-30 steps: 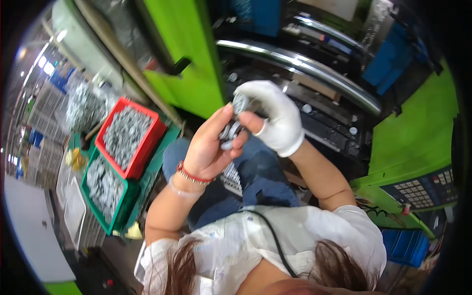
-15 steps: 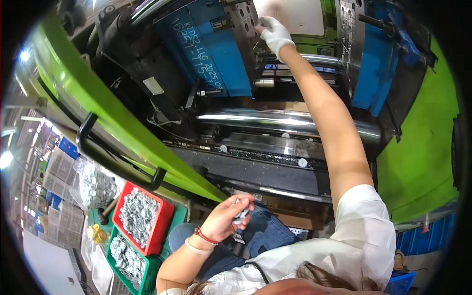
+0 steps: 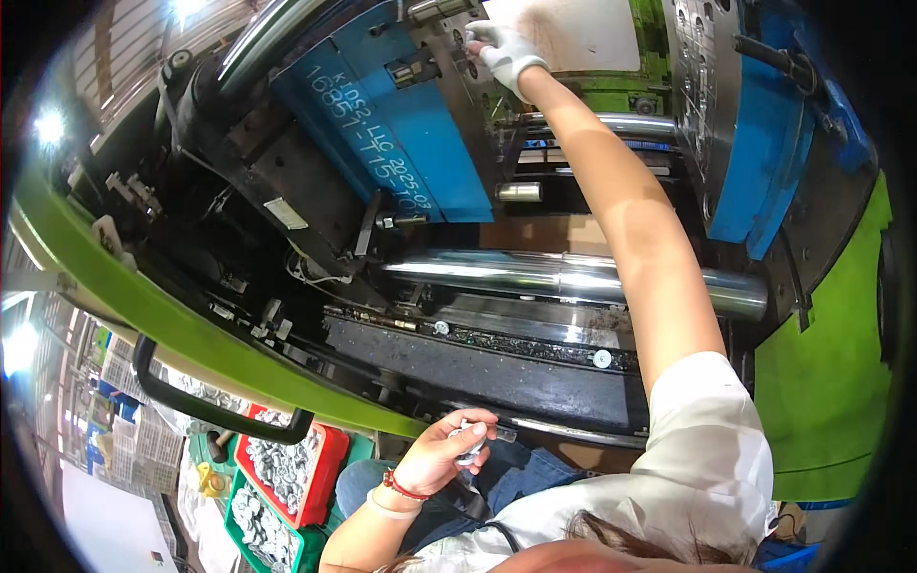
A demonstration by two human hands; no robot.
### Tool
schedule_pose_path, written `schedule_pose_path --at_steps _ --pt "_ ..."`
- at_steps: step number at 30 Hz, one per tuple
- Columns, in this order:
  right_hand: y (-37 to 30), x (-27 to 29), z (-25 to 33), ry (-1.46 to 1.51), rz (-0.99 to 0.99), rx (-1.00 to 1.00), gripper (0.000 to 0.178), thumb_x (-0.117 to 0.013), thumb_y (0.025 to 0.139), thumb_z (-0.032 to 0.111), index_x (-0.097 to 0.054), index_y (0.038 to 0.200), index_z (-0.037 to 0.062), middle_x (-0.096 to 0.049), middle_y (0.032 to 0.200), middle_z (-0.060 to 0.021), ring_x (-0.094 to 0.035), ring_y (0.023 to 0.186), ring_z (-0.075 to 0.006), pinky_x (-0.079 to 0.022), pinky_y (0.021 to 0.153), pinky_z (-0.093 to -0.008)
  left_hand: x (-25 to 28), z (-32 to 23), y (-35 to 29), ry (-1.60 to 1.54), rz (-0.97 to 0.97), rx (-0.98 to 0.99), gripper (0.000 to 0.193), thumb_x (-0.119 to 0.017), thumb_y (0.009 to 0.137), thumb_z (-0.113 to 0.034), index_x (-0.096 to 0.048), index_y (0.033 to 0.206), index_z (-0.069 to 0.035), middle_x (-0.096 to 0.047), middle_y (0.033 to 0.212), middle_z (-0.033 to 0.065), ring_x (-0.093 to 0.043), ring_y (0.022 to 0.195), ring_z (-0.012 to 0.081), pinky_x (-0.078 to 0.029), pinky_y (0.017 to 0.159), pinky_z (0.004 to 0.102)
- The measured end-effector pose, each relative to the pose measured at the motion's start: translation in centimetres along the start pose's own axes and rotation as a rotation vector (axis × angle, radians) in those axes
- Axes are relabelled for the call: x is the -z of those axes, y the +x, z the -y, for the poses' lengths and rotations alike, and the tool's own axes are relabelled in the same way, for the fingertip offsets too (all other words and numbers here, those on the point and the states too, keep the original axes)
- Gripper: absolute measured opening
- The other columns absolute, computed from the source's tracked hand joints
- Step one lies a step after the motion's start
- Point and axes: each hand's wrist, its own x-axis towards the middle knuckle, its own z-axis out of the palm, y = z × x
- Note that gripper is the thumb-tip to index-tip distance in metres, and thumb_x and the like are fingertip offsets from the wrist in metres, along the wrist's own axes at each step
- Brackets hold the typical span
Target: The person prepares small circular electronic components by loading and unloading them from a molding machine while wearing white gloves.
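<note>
Head view: right hand [image 3: 504, 50], in a white glove, reaches up to the blue mould block [image 3: 401, 124], fingers pressed together against its steel face. Left hand [image 3: 449, 449], below the polished steel bar [image 3: 573, 277], has its fingers clamped on small metal parts [image 3: 470, 441]; these look hard, light and slippery, best pinched sideways. Left of that hand, red crate [image 3: 325, 477] holds similar pieces.

A cluster of small silvery metal parts [image 3: 470, 441], shiny and partly hidden by curled fingers, sits low in front of the machine's dark lower rail, while the grey steel mould face [image 3: 457, 57] stands upright between blue plates.
</note>
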Motion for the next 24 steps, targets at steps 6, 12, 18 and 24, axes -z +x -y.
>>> schedule_pose_path --at_steps 6,12,18,24 --pt "1.3 0.7 -1.8 -0.072 -0.011 0.033 0.033 -0.059 0.089 0.011 -0.055 0.121 0.0076 -0.065 0.100 -0.0086 -0.065 0.087 -0.0153 -0.049 0.078 -0.0273 -0.5 0.2 0.6 0.024 -0.032 0.046 0.021 -0.058 0.091 -0.017 -0.057 0.110 -0.006 -0.057 0.095 0.0070 -0.054 0.067 0.0158 -0.045 0.057 0.0253" --pt "1.9 0.4 -2.5 0.136 0.016 0.001 0.034 -0.060 0.088 0.009 -0.055 0.121 0.0043 -0.064 0.101 -0.0097 -0.064 0.089 -0.0170 -0.051 0.081 -0.0284 0.0 0.4 0.7 0.018 -0.061 0.026 0.022 -0.059 0.090 -0.016 -0.057 0.110 -0.006 -0.057 0.095 0.0067 -0.055 0.069 0.0159 -0.046 0.058 0.0261" --pt "2.9 0.8 -3.0 0.156 0.076 0.062 0.033 -0.061 0.087 0.012 -0.057 0.120 0.0063 -0.066 0.101 -0.0102 -0.064 0.088 -0.0162 -0.051 0.080 -0.0289 -0.2 0.2 1.2 0.055 -0.067 0.042 0.024 -0.059 0.090 -0.018 -0.056 0.110 -0.005 -0.057 0.095 0.0067 -0.055 0.069 0.0159 -0.046 0.058 0.0262" --pt "3.0 0.9 -2.2 0.070 0.063 0.343 0.016 -0.054 0.082 -0.003 -0.061 0.095 0.0043 -0.060 0.081 -0.0032 -0.054 0.070 -0.0115 -0.044 0.063 -0.0240 0.0 0.2 1.2 0.073 -0.073 0.050 0.024 -0.059 0.090 -0.018 -0.057 0.110 -0.005 -0.057 0.095 0.0066 -0.054 0.069 0.0160 -0.046 0.058 0.0262"
